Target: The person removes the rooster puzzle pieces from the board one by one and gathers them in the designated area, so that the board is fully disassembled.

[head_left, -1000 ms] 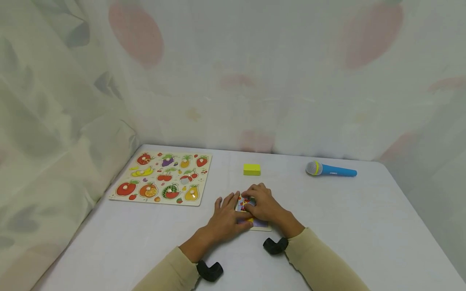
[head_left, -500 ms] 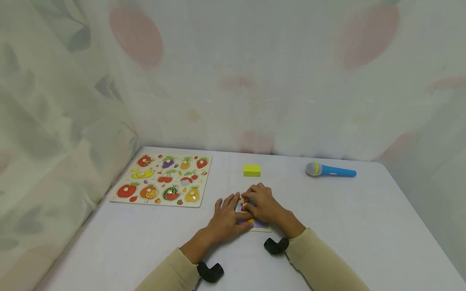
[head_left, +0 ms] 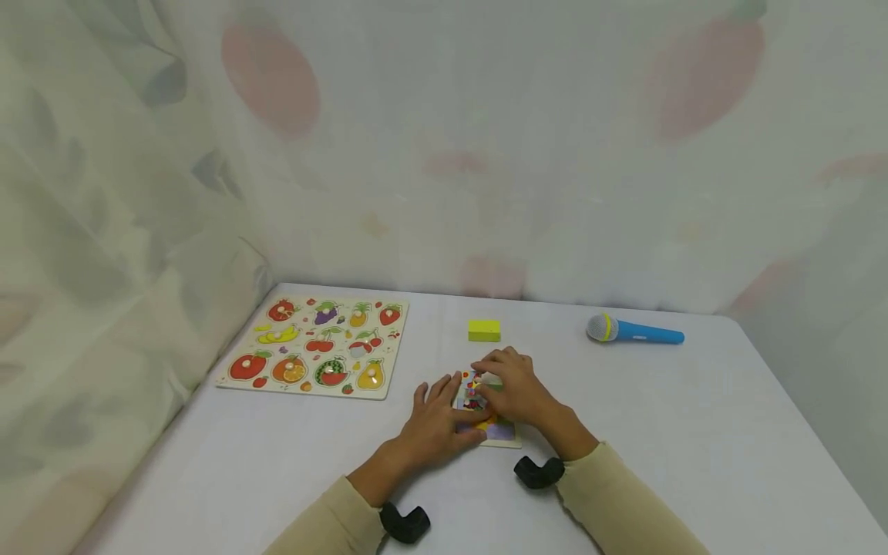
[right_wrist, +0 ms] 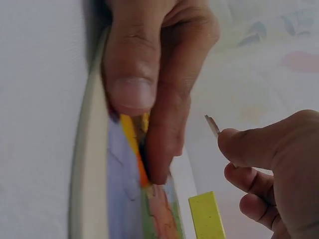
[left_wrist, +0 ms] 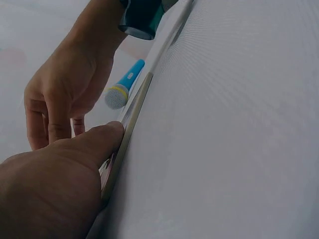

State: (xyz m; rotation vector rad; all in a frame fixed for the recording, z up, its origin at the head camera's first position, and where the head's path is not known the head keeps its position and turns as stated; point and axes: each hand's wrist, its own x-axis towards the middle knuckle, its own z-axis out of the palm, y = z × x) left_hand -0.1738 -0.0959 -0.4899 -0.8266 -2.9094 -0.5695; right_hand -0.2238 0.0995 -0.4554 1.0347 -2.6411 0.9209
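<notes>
A small jigsaw puzzle (head_left: 501, 432) in a pale-rimmed tray lies near the middle of the white table, partly covered by both hands. My left hand (head_left: 437, 424) rests on its left side with the fingers straight and spread, the thumb lying over the lower part. Over the upper part, my right hand (head_left: 516, 389) pinches a thin puzzle piece (right_wrist: 212, 124) between thumb and fingers. The right wrist view shows this piece edge-on, raised off the puzzle, so its picture is hidden there. Orange, green and lilac artwork shows in the tray below the left hand in that view.
A fruit peg puzzle board (head_left: 308, 347) lies at the left. Beyond the hands sits a yellow block (head_left: 484, 331), and a blue toy microphone (head_left: 634, 330) lies at the back right. Printed curtains (head_left: 444, 154) hang behind and beside the table.
My right hand has shifted slightly up and right, with a piece now raised between its fingertips and more of the puzzle showing. The left hand stays on the puzzle.
</notes>
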